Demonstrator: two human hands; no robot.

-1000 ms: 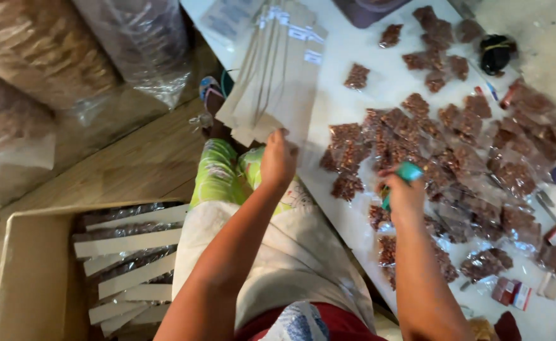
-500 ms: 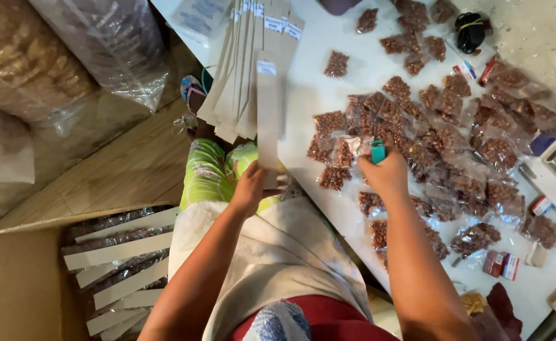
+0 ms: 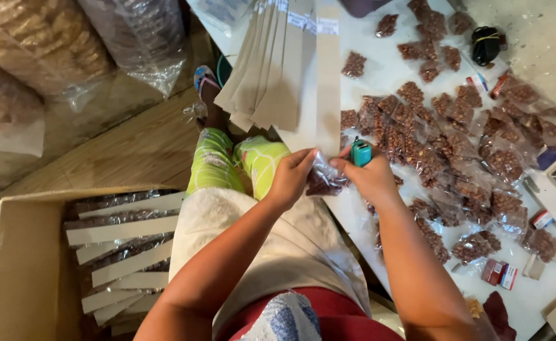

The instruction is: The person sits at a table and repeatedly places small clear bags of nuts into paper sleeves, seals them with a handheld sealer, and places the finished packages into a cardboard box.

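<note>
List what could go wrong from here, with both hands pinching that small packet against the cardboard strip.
1. The left hand and right hand pinch the small clear packet by its edges only; it could slip off the long cardboard strip.
2. The teal stapler sits close to the right hand's fingers, so a pinch seems possible.
3. The strip overlaps the loose packets nearby and might drag some.

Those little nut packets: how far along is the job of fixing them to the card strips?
Done: finished strips fill the cardboard box. In hand: both hands, left hand and right hand, hold one small nut packet at the end of a card strip; the right also grips a teal stapler. Left: many loose packets and a stack of blank strips.
</note>
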